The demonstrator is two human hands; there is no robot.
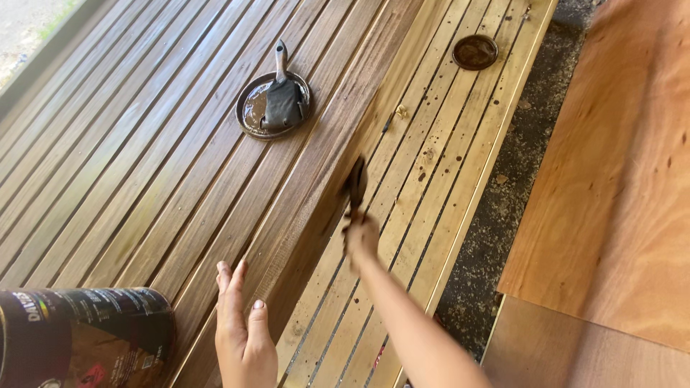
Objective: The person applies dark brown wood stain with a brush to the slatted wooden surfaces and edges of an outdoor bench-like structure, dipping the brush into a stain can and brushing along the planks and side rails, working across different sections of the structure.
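Brush (356, 185) in the right hand (361, 237), at the border between dark slats and pale slats.

Right hand fingers are closed around the brush handle; the brush is blurred, its long axis points away from the person, along the slats, with the bristles beyond the fingers. The left hand (243, 327) lies flat on the stained slats (144, 165) nearer the person, fingers together and straight, holding nothing. Beyond the brush, on the stained side, a second brush (282, 97) rests on a round lid (248, 115). A dark can (86, 334) stands left of the left hand.
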